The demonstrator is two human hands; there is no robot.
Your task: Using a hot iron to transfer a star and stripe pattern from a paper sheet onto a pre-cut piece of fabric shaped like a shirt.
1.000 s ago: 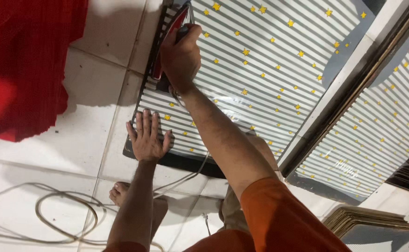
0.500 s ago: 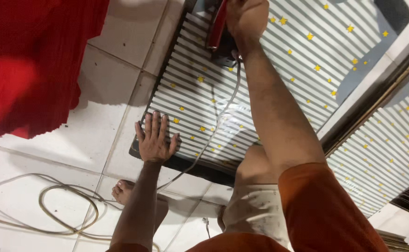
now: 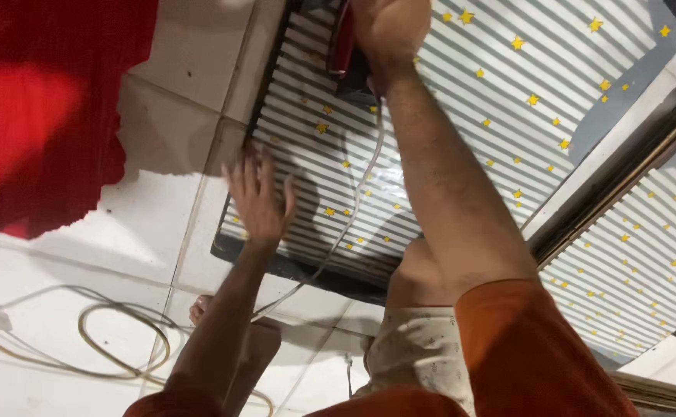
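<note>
The right hand [image 3: 388,27] at the top of the frame is closed around a red tool [image 3: 343,42] on the striped, star-printed board [image 3: 461,147]. The board's long axis runs lower left to upper right. The left hand [image 3: 259,197], open and flat, is at the board's lower-left corner, well apart from the tool. A white cord [image 3: 353,208] trails down from the tool between the arms

Striped, star-dotted sheet [image 3: 461,131] on a dark board, lying on tiled floor [image 3: 160,232]. Right hand [image 3: 388,27] grips red tool [image 3: 343,42] at the sheet's far end; white cord [image 3: 353,208] trails back. Left hand [image 3: 259,199], blurred, fingers spread, at near corner. Red cloth [image 3: 44,100] beside.
</note>
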